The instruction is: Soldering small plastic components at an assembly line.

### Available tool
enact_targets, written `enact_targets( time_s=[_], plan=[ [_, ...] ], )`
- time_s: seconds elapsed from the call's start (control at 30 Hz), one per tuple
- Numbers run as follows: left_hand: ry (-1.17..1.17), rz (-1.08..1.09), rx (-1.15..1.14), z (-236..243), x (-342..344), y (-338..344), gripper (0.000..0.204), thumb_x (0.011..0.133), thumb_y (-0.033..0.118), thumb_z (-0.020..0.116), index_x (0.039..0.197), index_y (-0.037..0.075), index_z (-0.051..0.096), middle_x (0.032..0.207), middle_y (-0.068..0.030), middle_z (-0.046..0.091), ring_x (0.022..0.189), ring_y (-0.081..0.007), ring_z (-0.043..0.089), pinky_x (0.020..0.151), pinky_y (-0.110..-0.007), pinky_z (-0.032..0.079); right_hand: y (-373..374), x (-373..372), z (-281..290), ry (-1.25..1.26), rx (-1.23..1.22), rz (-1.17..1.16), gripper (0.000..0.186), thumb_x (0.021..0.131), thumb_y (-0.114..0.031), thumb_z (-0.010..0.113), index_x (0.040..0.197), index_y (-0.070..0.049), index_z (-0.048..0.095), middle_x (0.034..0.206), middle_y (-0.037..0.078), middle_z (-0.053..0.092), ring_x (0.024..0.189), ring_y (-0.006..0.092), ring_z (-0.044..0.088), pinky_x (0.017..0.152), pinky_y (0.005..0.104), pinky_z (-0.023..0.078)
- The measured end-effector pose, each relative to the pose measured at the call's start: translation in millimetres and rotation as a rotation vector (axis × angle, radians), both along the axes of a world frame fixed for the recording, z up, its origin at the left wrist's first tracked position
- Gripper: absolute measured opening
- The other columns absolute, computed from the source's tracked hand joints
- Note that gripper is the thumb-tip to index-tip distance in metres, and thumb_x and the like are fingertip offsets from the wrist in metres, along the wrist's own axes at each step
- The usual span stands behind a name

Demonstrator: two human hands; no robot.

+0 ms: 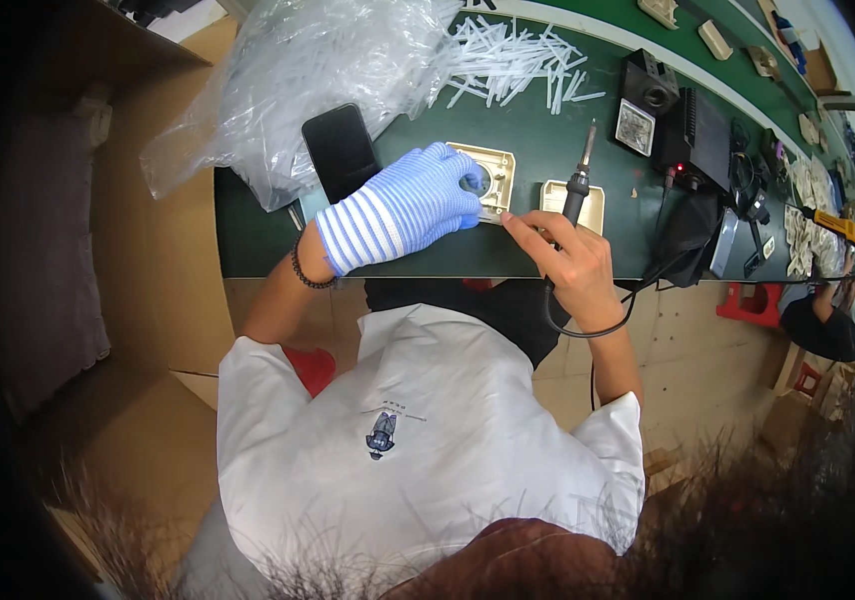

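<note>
The open cream case [506, 172] sits at the near side of the counter [548, 150], longer side running away from the body. The gloved left hand [418, 198] grips its left edge; the right hand [580, 268] holds a soldering iron [577, 190], fingertips at the case's near right corner.

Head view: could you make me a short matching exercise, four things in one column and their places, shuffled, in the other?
Things:
1. Black soldering iron with a metal tip
2. Cream plastic casing with a round middle
3. Black rectangular phone
4. Thin whitish plastic sticks

Places:
A. Lying beside the blue-and-white striped glove
B. Heaped right of the clear plastic bag
C. Held in the bare right hand
D. At the fingers of both hands

Pairs: 1-C, 2-D, 3-A, 4-B
</note>
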State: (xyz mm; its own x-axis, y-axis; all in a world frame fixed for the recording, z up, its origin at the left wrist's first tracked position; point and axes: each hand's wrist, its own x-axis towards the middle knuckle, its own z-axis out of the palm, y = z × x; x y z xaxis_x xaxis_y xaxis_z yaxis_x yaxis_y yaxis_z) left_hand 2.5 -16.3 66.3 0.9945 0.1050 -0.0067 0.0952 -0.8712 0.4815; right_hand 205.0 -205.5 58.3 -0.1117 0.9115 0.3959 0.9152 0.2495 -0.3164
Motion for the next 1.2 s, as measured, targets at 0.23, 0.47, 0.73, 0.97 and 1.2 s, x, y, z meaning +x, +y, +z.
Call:
enact_targets(
  time_s=[0.23, 0.47, 0.73, 0.97, 1.2],
  plan=[
    [-0.131, 0.167, 0.056, -37.9, -5.2, 33.4, 0.1, 0.07, 0.033, 0.095, 0.157, 0.013, 0.051, 0.147, -0.0212, 0.055, 0.137, -0.0416, 0.053, 0.118, -0.048, 0.045, 8.4, 2.8, 1.7, -0.171, -0.138, 0.031, 0.051, 0.083, -0.004, 0.073, 0.132, -0.016, 0.075, 0.101, 0.0, 0.06, 0.063, 0.0135, 0.062, 0.055, 0.0297, 0.052],
    [-0.097, 0.14, -0.02, -67.0, -2.5, 27.4, 0.091, 0.074, 0.029, 0.092, 0.154, 0.015, 0.051, 0.142, -0.018, 0.058, 0.133, -0.0369, 0.058, 0.113, -0.045, 0.05, 23.6, -14.2, -6.8, -0.376, -0.235, 0.154, 0.043, 0.085, -0.009, 0.071, 0.128, -0.012, 0.076, 0.095, 0.004, 0.052, 0.063, 0.014, 0.06, 0.056, 0.0285, 0.053],
    [-0.128, 0.16, -0.037, -69.9, -4.1, 24.9, 0.092, 0.073, 0.023, 0.092, 0.155, 0.012, 0.053, 0.141, -0.0195, 0.06, 0.13, -0.0379, 0.061, 0.111, -0.045, 0.051, 29.7, -16.1, -14.6, -0.423, -0.295, 0.191, 0.053, 0.085, -0.005, 0.069, 0.137, -0.015, 0.072, 0.099, 0.002, 0.055, 0.064, 0.0137, 0.058, 0.057, 0.0301, 0.054],
    [-0.111, 0.167, -0.035, -70.6, -3.9, 24.9, 0.093, 0.072, 0.025, 0.093, 0.155, 0.012, 0.053, 0.141, -0.0189, 0.06, 0.13, -0.0376, 0.061, 0.11, -0.045, 0.052, 30.8, -17.5, -18.9, -0.479, -0.32, 0.22, 0.058, 0.083, -0.004, 0.069, 0.14, -0.013, 0.069, 0.1, 0.003, 0.056, 0.064, 0.0146, 0.057, 0.058, 0.0306, 0.054],
    [-0.113, 0.184, -0.049, -68.5, -5.1, 23.1, 0.091, 0.073, 0.026, 0.092, 0.155, 0.013, 0.053, 0.141, -0.0183, 0.06, 0.13, -0.0372, 0.061, 0.111, -0.044, 0.052, 30.9, -16.7, -33.7, -0.405, -0.236, 0.209, 0.053, 0.082, -0.008, 0.07, 0.135, -0.009, 0.071, 0.105, 0.005, 0.058, 0.064, 0.0149, 0.057, 0.055, 0.0293, 0.052]
  ],
)
